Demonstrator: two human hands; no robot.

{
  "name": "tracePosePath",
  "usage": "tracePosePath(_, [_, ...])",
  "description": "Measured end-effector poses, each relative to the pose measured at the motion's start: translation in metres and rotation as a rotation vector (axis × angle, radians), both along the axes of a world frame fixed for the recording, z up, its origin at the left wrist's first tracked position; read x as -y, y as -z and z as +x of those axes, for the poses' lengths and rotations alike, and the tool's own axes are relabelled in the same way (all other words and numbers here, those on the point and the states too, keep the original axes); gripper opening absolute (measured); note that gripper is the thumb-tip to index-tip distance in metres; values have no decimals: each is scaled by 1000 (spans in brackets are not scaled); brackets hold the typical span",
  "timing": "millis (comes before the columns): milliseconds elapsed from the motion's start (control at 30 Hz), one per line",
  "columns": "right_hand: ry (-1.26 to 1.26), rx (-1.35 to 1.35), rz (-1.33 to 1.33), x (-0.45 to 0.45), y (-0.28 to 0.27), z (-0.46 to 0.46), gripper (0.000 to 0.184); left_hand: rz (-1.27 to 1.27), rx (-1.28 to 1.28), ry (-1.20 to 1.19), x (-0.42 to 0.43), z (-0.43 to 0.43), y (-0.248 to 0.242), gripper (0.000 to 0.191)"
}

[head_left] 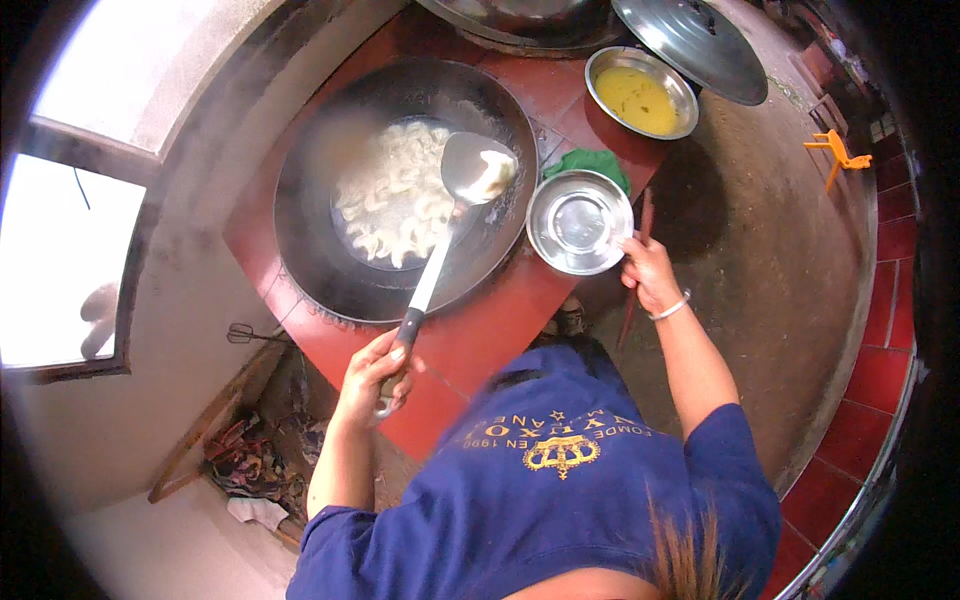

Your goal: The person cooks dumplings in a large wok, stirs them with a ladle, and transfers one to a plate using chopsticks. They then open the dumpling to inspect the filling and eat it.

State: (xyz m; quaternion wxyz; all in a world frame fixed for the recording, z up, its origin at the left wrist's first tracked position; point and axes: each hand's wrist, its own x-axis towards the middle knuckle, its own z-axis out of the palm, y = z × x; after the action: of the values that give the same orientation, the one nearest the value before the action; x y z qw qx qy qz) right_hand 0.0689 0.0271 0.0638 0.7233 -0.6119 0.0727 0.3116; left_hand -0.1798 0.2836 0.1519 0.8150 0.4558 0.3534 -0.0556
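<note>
My left hand (381, 373) is closed around the black handle of a metal wok spatula (463, 161). The spatula's blade is over the right part of a big dark wok (307, 247) and carries a whitish dumpling (495, 174). Many pale dumplings (397, 187) lie in liquid at the wok's bottom, partly veiled by steam. My right hand (646, 271) grips the rim of a shiny steel bowl (580, 222), which has no food visible in it. This bowl is just right of the wok, beside a green cloth (592, 166).
A steel basin of yellow liquid (636, 97) stands near the far edge of the red tiled counter (450, 345), next to a large metal lid (697, 45). Another big pan (525, 19) is beyond the wok. A wall and window (67, 255) border the left. An orange chair (836, 154) stands far right.
</note>
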Motion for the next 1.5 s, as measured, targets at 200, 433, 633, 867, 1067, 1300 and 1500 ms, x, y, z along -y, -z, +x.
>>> tracePosePath(200, [-53, -64, 153, -49, -11, 8, 9, 111, 36, 48, 6, -5, -41, 46])
tracePosePath(433, [-134, -101, 135, -48, -28, 3, 10, 853, -8, 211, 18, -24, -35, 44])
tracePosePath(633, [-207, -54, 86, -21, -35, 7, 12, 1263, 72, 94, 26, -55, -9, 47])
tracePosePath(867, [-254, 24, 132, -1, -51, 12, 11, 1579, -347, 196, 44, -115, 57, 57])
tracePosePath(1067, [-335, 53, 155, -2, -78, 7, 12, 1622, -573, 263, 69, -158, 109, 57])
tracePosePath(1300, [-394, 145, 144, 5, -113, -2, 12, 1608, -593, 305, 76, -172, 144, 61])
tracePosePath(1500, [-371, 168, 132, 29, -136, -3, 18, 1644, -571, 258, 69, -136, 121, 62])
